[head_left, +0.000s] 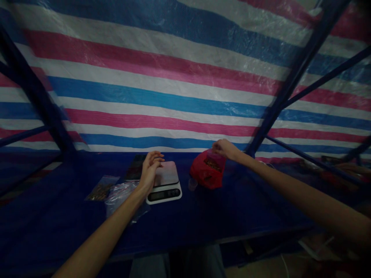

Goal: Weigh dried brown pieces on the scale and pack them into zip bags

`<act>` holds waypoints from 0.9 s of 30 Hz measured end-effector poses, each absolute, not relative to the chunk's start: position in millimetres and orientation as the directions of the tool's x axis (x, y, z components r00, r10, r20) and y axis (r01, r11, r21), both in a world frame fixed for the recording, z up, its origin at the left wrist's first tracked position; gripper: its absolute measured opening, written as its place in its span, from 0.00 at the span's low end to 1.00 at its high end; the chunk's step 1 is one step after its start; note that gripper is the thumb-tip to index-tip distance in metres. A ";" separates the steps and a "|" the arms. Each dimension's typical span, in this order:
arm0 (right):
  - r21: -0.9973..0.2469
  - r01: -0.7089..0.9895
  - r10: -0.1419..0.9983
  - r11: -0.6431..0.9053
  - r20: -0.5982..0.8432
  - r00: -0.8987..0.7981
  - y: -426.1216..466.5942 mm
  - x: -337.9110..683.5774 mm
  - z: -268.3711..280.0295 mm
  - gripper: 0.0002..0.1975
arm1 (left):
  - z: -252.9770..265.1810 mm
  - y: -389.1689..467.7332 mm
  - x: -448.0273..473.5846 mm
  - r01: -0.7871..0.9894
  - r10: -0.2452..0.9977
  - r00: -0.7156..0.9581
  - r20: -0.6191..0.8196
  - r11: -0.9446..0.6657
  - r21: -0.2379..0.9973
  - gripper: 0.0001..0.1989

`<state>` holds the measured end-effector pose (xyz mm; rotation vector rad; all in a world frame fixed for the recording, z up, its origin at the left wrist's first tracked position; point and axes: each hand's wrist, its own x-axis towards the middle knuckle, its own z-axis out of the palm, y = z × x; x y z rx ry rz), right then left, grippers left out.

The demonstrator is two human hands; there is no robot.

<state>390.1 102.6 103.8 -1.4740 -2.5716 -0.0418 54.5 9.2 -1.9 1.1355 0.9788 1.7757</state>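
My left hand (151, 166) is beside the left edge of a white kitchen scale (165, 193). Its fingers are loosely bent and apart, reaching over the edge of the scale's plate, with nothing in them. I cannot tell whether they touch the plate. To the right, my right hand (226, 148) pinches the upper rim of a red plastic bag (203, 173). Small brown pieces (213, 164) show through the bag's opening. A translucent pinkish patch lies under those fingertips; I cannot make out what it is. A small clear cup (192, 184) stands between scale and bag.
Left of the scale lie clear plastic bags (120, 197) and a zip bag (102, 188) with brown pieces. A dark flat object (135, 166) is behind them. The blue table (185, 226) has blue metal posts (268, 119) and a striped sheet (162, 96) behind it.
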 end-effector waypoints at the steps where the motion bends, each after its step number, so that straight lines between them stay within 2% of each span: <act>1: -0.020 0.862 0.848 0.507 0.188 -0.495 97.6 392.0 102.6 0.10 | -0.4 10.8 51.2 -0.203 0.894 -0.291 0.342 -0.407 0.891 0.17; 4: 0.074 0.867 0.827 0.493 0.271 -0.493 80.3 397.8 102.4 0.12 | 11.0 14.2 35.6 -0.161 0.836 -0.347 0.425 -0.500 0.851 0.15; 8: 0.101 0.893 0.803 0.438 0.402 -0.439 52.4 399.1 113.4 0.16 | 36.6 -0.3 2.6 -0.092 0.792 -0.355 0.498 -0.559 0.824 0.08; 11: 0.147 0.916 0.786 0.372 0.475 -0.395 29.6 393.0 123.6 0.18 | 48.6 -31.0 -28.3 0.082 0.811 -0.242 0.533 -0.530 0.844 0.06; 14: 0.146 0.920 0.739 0.363 0.557 -0.380 9.4 380.9 125.5 0.20 | 44.3 -68.8 -61.0 0.299 0.841 -0.165 0.516 -0.456 0.838 0.09; 18: 0.006 0.841 0.626 0.541 0.665 -0.407 -16.6 338.9 103.3 0.23 | 16.1 -110.1 -96.6 0.474 0.876 -0.177 0.448 -0.323 0.819 0.12; 21: -0.083 0.657 0.524 0.749 0.682 -0.510 -44.2 278.3 68.8 0.25 | -8.8 -127.8 -110.9 0.664 0.842 -0.179 0.509 -0.278 0.694 0.17; 24: -0.080 0.493 0.434 0.866 0.610 -0.663 -76.6 208.3 31.6 0.30 | -27.5 -136.5 -116.1 0.789 0.864 -0.144 0.482 -0.194 0.583 0.21; 27: -0.018 0.469 0.411 0.883 0.510 -0.756 -99.1 153.9 3.2 0.30 | -40.4 -140.6 -117.6 0.861 0.912 -0.054 0.408 -0.164 0.481 0.24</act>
